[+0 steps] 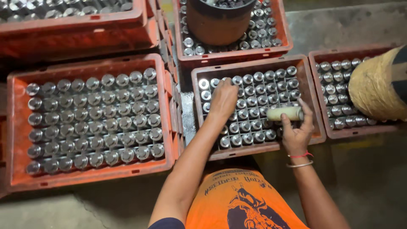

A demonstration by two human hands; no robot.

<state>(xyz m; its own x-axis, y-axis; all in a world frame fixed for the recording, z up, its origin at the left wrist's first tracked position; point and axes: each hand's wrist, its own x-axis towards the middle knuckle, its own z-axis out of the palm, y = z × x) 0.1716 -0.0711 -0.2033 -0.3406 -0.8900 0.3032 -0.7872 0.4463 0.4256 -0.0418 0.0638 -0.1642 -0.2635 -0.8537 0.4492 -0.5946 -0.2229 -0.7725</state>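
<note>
My left hand (223, 99) reaches into the middle orange crate (254, 68), fingers curled down over the silver-capped bottles (254, 101) near its upper left corner. Whether it grips one cannot be told. My right hand (298, 129) hovers over the crate's right side and holds a small pale cream bottle (285, 113) lying sideways, cap pointing right. The crate is packed with rows of upright capped bottles.
A larger orange crate (17, 127) full of capped bottles sits to the left. Another crate (316, 85) on the right holds bottles and a tan wrapped roll (375, 87). A brown tub (218, 21) stands in the crate behind. More crates stack at the upper left.
</note>
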